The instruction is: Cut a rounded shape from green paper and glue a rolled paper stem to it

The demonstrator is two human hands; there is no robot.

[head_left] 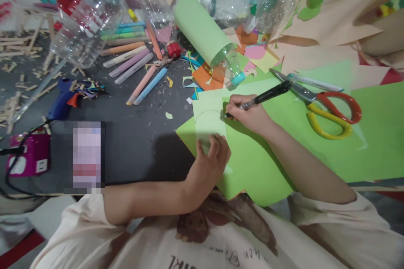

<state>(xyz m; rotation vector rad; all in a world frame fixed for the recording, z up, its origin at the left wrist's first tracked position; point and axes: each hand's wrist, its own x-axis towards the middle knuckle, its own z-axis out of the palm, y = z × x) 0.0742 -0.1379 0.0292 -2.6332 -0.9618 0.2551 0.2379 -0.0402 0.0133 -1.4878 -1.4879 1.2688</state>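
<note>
In my right hand is a black pen, its tip down at the right edge of a pale green paper piece. A thin curved line is drawn across that piece. My left hand rests on the lower part of the pale piece, fingertips pressing it, nothing gripped. Beneath lies a larger bright green sheet. To the right of my right hand, scissors with red and yellow handles lie on the green paper.
Clear plastic bottles and a green-wrapped bottle lie at the back. Several coloured markers, a blue glue gun, a phone and a magenta box are on the left. Paper scraps and wood sticks are scattered about.
</note>
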